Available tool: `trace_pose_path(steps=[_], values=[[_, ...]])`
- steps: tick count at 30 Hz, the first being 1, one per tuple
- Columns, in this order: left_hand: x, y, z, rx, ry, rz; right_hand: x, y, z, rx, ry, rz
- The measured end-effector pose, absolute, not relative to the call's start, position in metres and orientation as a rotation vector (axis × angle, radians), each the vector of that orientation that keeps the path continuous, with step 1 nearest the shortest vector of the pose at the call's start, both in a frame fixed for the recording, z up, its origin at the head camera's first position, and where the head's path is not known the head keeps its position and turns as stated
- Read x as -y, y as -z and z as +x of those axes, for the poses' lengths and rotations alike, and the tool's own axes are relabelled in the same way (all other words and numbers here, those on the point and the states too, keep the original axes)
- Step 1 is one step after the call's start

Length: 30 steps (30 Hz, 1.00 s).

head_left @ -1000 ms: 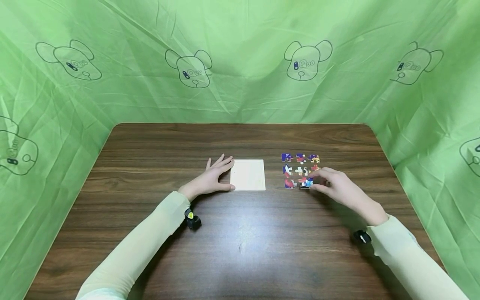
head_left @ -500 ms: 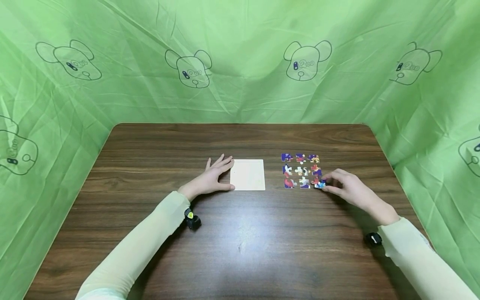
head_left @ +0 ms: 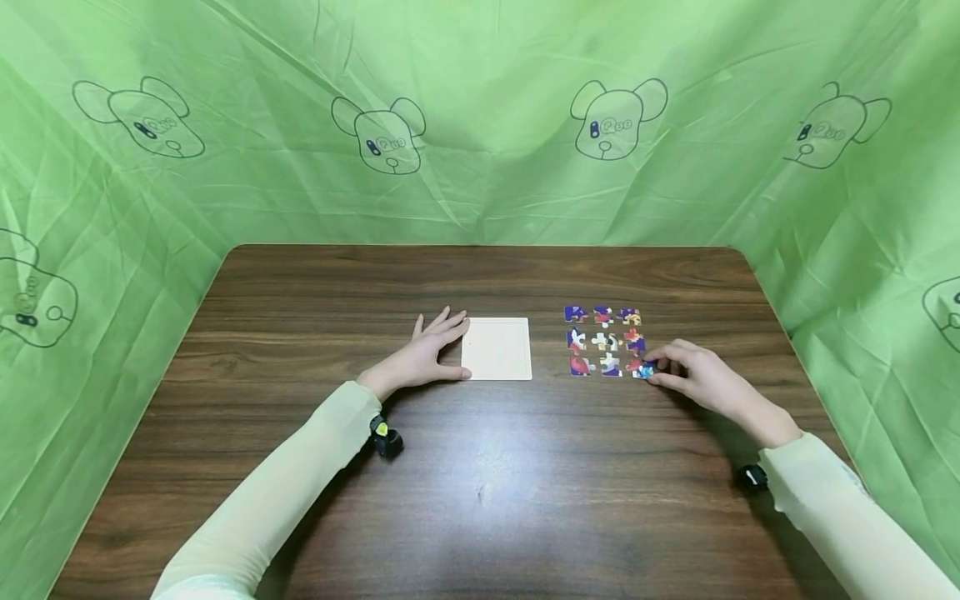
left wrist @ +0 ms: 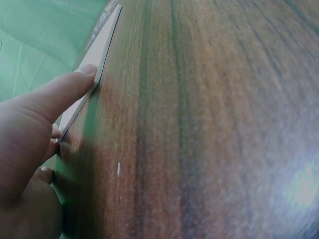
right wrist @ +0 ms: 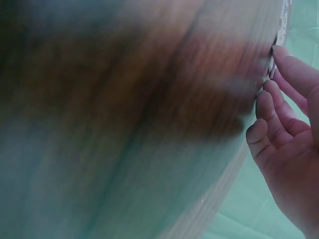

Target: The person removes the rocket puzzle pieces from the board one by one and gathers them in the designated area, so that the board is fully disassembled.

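A white square board [head_left: 497, 350] lies flat near the middle of the table. My left hand [head_left: 416, 360] rests along its left side with straight, spread fingers. In the left wrist view the thumb [left wrist: 85, 70] touches the board's near edge. To the right, several jigsaw puzzle pieces [head_left: 606, 342] lie in loose rows, in purple, red, white and yellow. At the near right corner of that group, my right hand [head_left: 697, 377] pinches a red and blue puzzle piece [head_left: 642, 371] between thumb and fingertips, down at the table. The right wrist view mostly hides this piece behind the fingers.
The brown wood-grain table [head_left: 480, 500] reflects a bright light spot in front of the board. Green cloth [head_left: 480, 167] with line-drawn animal heads hangs behind the table and at both sides.
My right hand has moved right with the puzzle piece, from over the bottom middle piece to the row's right end, where it now stays. The left hand and board have not moved.
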State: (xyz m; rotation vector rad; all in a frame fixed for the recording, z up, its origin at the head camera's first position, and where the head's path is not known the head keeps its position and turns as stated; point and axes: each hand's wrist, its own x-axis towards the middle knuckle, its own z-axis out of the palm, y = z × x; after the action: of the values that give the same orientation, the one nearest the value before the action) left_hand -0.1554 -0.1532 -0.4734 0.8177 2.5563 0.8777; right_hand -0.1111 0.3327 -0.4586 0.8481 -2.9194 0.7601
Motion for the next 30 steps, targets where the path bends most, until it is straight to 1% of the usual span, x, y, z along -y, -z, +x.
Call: trace_pose_path(steps=[6, 18, 30], values=[[0.1534, 0.4741, -0.1548, -2.559, -0.874, 0.819, -0.3325, 0.4598, -0.1125, 2.899, -0.767, 0.866], [0.1551, 0.4757, -0.1556, -2.576, -0.873, 0.818, -0.3338, 0.4610, -0.1140, 2.932, -0.788, 0.800], [0.1524, 0.4734, -0.1529, -2.558, -0.862, 0.826, -0.3370, 0.4581, -0.1066, 2.962, -0.830, 0.768]])
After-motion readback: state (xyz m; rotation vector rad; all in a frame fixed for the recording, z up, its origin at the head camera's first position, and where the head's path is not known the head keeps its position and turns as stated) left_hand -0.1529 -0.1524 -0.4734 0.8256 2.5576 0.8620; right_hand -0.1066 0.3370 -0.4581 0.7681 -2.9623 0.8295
